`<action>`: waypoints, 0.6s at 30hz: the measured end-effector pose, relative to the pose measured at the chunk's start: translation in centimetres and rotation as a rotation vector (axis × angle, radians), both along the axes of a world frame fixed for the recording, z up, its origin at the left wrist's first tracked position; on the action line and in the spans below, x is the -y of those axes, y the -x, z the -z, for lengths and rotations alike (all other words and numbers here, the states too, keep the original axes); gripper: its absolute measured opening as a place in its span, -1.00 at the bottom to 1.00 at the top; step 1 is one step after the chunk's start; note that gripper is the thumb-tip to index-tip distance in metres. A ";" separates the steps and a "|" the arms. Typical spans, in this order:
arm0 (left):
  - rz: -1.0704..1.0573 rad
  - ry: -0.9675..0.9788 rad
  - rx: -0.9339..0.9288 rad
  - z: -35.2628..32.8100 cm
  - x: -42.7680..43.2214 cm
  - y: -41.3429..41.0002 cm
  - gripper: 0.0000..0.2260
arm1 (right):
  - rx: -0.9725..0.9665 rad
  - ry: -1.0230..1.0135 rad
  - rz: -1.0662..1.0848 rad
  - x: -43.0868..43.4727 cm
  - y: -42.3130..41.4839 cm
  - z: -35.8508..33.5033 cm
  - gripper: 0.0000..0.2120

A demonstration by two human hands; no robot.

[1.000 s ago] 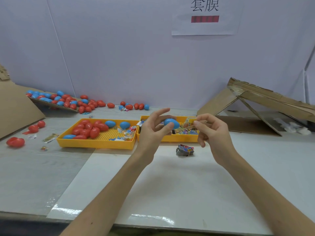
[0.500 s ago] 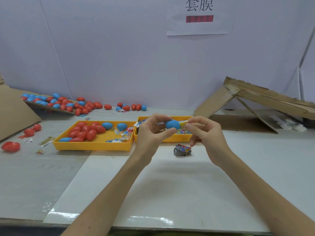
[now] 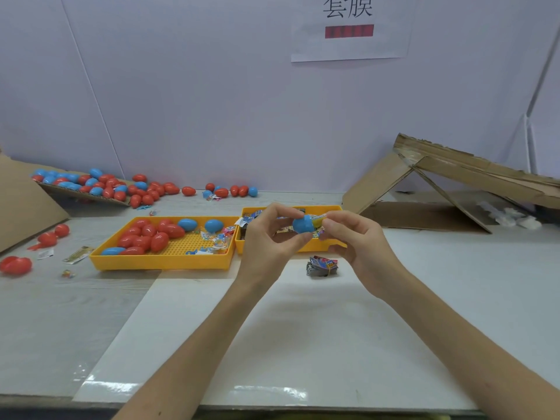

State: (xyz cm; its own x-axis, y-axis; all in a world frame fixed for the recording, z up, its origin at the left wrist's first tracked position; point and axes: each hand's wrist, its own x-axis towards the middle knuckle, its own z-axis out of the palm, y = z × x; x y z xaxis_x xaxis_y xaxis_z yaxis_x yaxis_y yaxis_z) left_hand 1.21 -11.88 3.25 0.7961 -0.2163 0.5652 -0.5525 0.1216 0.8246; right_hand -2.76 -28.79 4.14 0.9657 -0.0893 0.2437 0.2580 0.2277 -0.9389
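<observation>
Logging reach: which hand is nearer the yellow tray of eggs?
Left. The left hand, pinching a blue egg, is just right of that tray; the right hand, pinching a yellow piece, lies beyond the egg.

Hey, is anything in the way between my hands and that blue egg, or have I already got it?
Nothing visible stands between them. The left hand pinches the blue egg between thumb and fingers, and the right hand holds a yellowish piece at its open end.
</observation>
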 end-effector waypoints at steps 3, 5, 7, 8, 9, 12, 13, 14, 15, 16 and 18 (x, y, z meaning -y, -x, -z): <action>0.016 0.004 0.007 0.1 0.2 0.1 -0.77 | 0.049 0.051 0.113 -0.2 0.1 0.2 -0.79; 0.003 0.004 0.008 0.2 0.2 0.1 -0.80 | 0.078 0.079 0.173 -0.3 0.1 0.3 -0.81; -0.009 0.001 0.006 0.2 0.1 0.1 -0.81 | 0.108 0.094 0.208 -0.3 0.1 0.4 -0.91; -0.010 0.001 0.001 0.1 0.1 0.1 -0.81 | 0.124 0.098 0.225 -0.4 0.1 0.5 -0.97; -0.009 0.000 -0.005 0.1 0.1 0.1 -0.80 | 0.143 0.109 0.247 -0.5 0.1 0.6 -0.96; 0.026 -0.013 -0.034 0.0 0.0 0.1 -0.72 | 0.179 0.124 0.261 -0.5 0.1 0.6 -0.92; 0.045 -0.022 -0.049 0.0 0.0 0.2 -0.70 | 0.184 0.128 0.257 -0.5 0.2 0.6 -0.92; 0.063 -0.033 -0.060 0.0 0.1 0.2 -0.69 | 0.185 0.131 0.255 -0.4 0.2 0.6 -0.92; 0.076 -0.046 -0.062 0.0 0.1 0.2 -0.69 | 0.185 0.134 0.255 -0.4 0.2 0.6 -0.93; 0.080 -0.060 -0.053 0.0 0.1 0.2 -0.71 | 0.180 0.131 0.250 -0.4 0.2 0.5 -0.94; 0.073 -0.081 -0.035 0.0 0.2 0.4 -0.73 | 0.160 0.109 0.222 -0.4 0.2 0.4 -0.98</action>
State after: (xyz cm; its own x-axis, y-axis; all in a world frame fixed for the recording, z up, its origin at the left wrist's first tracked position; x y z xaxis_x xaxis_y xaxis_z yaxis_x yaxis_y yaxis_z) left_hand 0.85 -12.04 3.26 0.7958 -0.3181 0.5153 -0.5149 0.0923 0.8522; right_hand -2.98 -28.43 3.71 0.8741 -0.2591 0.4108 0.4368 0.0496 -0.8982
